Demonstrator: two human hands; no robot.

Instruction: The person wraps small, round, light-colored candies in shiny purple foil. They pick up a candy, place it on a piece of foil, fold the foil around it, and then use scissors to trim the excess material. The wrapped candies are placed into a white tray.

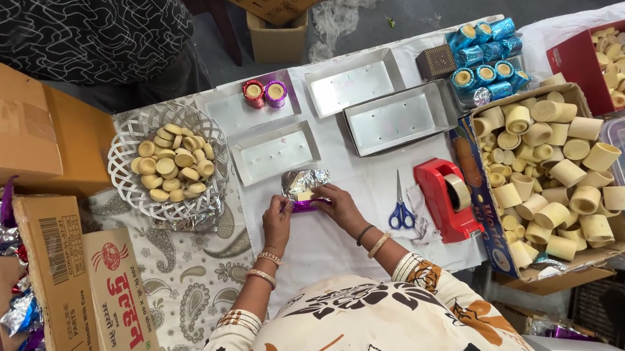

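- At the centre of the frame, the left hand and the right hand are pressing in from either side on a small cup that is lying on the white table cover.
- The cup is showing crinkled silver foil on top and a shiny purple strip along its lower edge (the foil is creased and catching the light).
- The fingers of both hands are curling closed around the ends of the cup, so it is sitting between the two grips, just above the knuckles in the picture.
- Just above the cup, a shallow rectangular metal tray is lying with a dull, matte floor.
- To the left of it, a white woven basket is holding round, pale yellow cups.
- In the upper middle, two finished cups, one red and one purple, are standing in another tray.
- To the right of the hands, blue-handled scissors and a red tape dispenser are lying close together.
- At the right of the frame, a cardboard box is brimming with smooth, bare yellow cups.
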